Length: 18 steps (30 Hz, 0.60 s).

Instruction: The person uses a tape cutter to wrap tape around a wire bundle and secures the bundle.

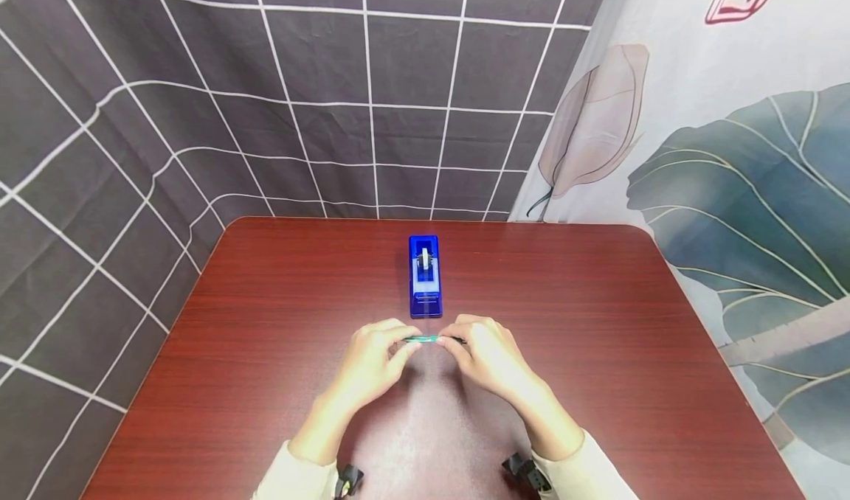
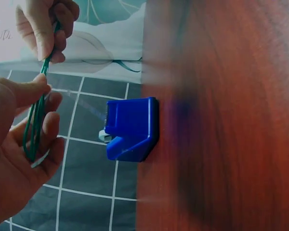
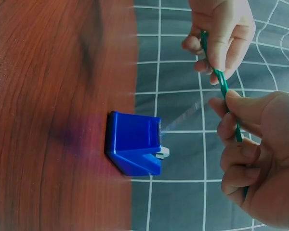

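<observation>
Both hands hold a bundled green cord (image 1: pixel 425 338) just in front of a blue tape dispenser (image 1: pixel 425 276). My left hand (image 1: pixel 374 361) pinches its left part; in the left wrist view, loops of the cord (image 2: pixel 32 130) hang across the palm. My right hand (image 1: pixel 493 358) pinches the other end between thumb and fingers, and the cord (image 3: pixel 223 84) bridges the two hands. A clear strip of tape (image 3: pixel 183 117) runs from the dispenser (image 3: pixel 135 139) to the cord near the fingertips. Whether the tape sticks to the cord cannot be told.
The dispenser stands upright on a reddish-brown wooden table (image 1: pixel 279 286), towards its back edge. Behind hangs a dark curtain with white grid lines (image 1: pixel 332 57); a light leaf-patterned curtain (image 1: pixel 730 190) hangs at the right. A dark device sits at each wrist.
</observation>
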Available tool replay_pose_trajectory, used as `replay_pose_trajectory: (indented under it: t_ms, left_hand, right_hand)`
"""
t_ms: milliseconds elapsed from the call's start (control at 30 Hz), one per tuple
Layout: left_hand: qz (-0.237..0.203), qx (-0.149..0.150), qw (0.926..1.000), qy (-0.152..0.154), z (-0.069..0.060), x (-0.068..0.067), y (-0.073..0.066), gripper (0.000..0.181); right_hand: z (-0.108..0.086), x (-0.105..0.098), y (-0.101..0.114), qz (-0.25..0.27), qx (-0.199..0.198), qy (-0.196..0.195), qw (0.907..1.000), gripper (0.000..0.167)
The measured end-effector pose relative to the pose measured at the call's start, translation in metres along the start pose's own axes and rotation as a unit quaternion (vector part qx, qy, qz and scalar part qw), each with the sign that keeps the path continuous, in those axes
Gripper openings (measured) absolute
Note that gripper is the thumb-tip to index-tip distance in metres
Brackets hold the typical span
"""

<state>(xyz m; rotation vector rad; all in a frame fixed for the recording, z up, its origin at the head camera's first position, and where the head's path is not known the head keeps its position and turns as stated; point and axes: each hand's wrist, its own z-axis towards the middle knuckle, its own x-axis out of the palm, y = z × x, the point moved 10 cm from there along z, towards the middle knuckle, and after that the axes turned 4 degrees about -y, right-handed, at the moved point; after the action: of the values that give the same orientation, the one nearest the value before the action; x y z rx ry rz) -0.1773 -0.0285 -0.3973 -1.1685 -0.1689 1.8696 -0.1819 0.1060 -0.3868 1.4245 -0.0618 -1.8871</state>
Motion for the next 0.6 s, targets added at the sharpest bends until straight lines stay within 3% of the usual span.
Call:
replay_pose_trajectory:
  t_ms: [167, 367, 600]
  left_hand:
    - [0.018, -0.019, 0.9992, 0.031, 0.0039, 0.0033, 0.0032, 0.007]
    - [0.035, -0.025, 0.998, 0.046, 0.0066, 0.0029, 0.0023, 0.01]
    - [0.027, -0.033, 0.9986, 0.033, 0.0068, 0.0021, 0.0044, 0.006]
  right_hand:
    - [-0.0009, -0.0014, -0.0002, -0.001, -0.001, -0.018, 0.9998, 0.005]
    - [-0.002, -0.002, 0.0, -0.005, 0.001, -0.029, 0.9996, 0.005]
    - [-0.0012, -0.0026, 0.0015, -0.007, 0.0, -0.036, 0.9993, 0.005]
